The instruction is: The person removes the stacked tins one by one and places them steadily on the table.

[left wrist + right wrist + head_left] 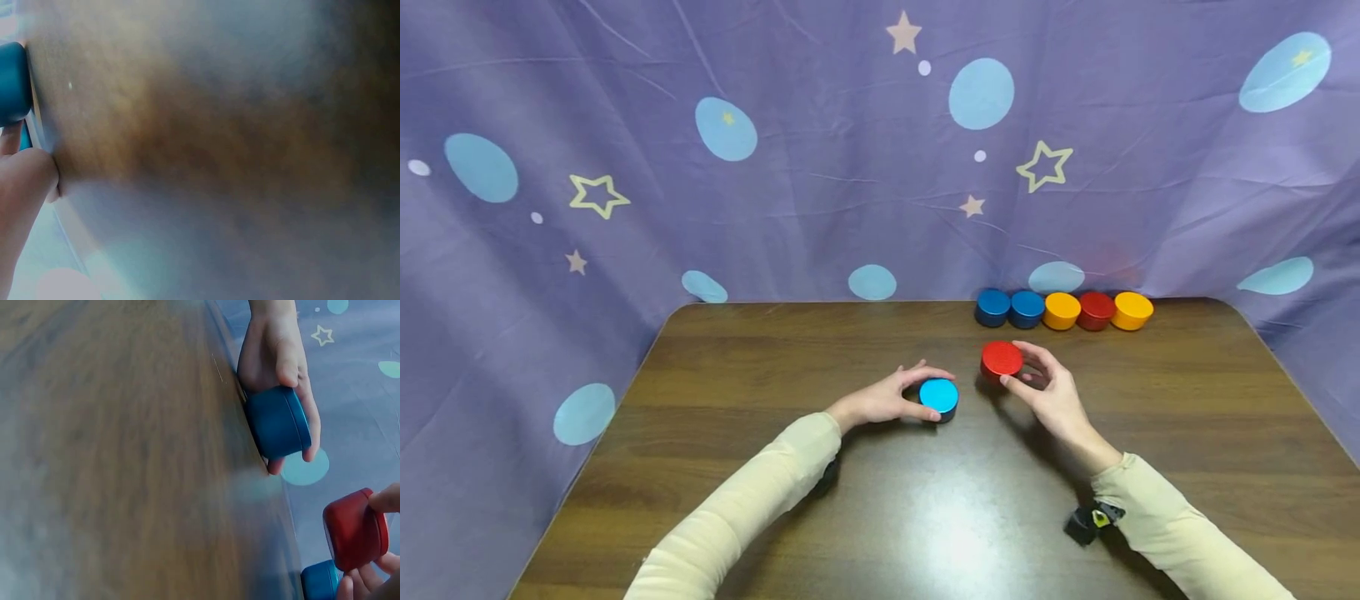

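Near the middle of the table, my left hand (887, 398) grips a small round blue tin (938, 397) between thumb and fingers. The same blue tin (278, 423) shows side-on in the right wrist view, close over the tabletop. My right hand (1060, 402) pinches a red tin (1002, 359) by its sides, to the right of the blue one and a little farther back. In the right wrist view the red tin (355, 529) is tilted and held off the table. The left wrist view catches only part of a blue tin (12, 84) and the thumb at its left edge.
Along the table's back edge, right of centre, several tins stand side by side: two blue (992, 307), a yellow one (1062, 311), a dark red one (1096, 310) and another yellow (1132, 310). A purple patterned curtain (805, 233) hangs behind the brown wooden table (760, 358).
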`<action>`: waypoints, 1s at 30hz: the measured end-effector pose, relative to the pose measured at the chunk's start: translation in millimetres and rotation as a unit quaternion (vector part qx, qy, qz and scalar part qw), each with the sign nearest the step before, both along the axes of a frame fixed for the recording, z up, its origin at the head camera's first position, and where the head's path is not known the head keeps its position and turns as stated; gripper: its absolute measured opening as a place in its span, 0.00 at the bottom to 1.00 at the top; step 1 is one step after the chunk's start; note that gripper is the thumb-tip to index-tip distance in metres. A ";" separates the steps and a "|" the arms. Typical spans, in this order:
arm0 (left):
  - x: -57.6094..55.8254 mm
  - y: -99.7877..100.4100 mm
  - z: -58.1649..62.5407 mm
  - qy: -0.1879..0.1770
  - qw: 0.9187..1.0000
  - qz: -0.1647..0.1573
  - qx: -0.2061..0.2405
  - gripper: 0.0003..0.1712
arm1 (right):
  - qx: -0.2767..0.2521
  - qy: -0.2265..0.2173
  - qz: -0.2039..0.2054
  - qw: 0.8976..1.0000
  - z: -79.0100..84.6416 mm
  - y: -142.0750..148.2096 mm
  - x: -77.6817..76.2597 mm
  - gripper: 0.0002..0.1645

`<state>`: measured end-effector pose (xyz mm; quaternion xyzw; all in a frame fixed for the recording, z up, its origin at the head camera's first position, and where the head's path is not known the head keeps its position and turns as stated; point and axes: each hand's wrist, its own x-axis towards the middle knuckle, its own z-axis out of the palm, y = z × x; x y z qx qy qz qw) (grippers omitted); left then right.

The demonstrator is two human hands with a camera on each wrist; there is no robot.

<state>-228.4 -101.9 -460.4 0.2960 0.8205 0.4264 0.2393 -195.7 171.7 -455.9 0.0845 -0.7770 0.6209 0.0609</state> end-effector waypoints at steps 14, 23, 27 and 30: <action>0.7 -2.5 -2.3 0.003 1.000 0.000 0.006 0.34 | 0.000 -0.039 -0.046 0.998 -2.5 16.3 -14.3 0.33; -0.3 -1.0 -2.2 0.004 1.000 -0.002 0.009 0.34 | -0.022 -0.093 -0.079 0.992 -7.2 28.5 -32.4 0.34; -0.5 0.4 -2.1 0.001 1.000 -0.002 0.009 0.34 | -0.023 -0.102 -0.097 0.990 -10.9 31.5 -39.6 0.33; -0.7 1.2 -1.3 -0.005 1.000 0.000 0.009 0.34 | -0.019 -0.099 -0.102 0.990 -11.1 32.7 -43.9 0.34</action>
